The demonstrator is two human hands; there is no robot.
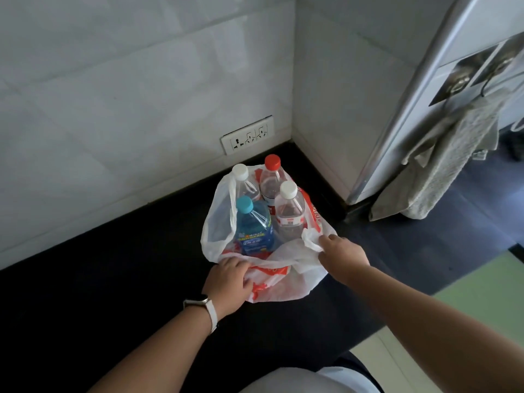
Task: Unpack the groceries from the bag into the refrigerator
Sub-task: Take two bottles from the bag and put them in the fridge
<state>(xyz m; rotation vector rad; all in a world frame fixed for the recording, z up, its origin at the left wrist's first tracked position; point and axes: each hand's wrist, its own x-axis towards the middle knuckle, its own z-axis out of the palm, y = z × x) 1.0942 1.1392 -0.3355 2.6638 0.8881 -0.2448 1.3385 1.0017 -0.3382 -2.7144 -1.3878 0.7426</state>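
On bench (113,279), left hand (226,282) and right hand (343,256) grip bag (283,285) rim; nearer white-capped bottle (289,214) stands upright just beyond right hand.

head view | worn high, tilted steeply down and forward | close over black countertop (113,279) | plastic bag (283,287) near centre | refrigerator (479,26) at 2 o'clock

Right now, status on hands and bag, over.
Left hand grips bag at near rim. Right hand pinches right edge. Four bottles upright inside, none lifted. Nothing over them.
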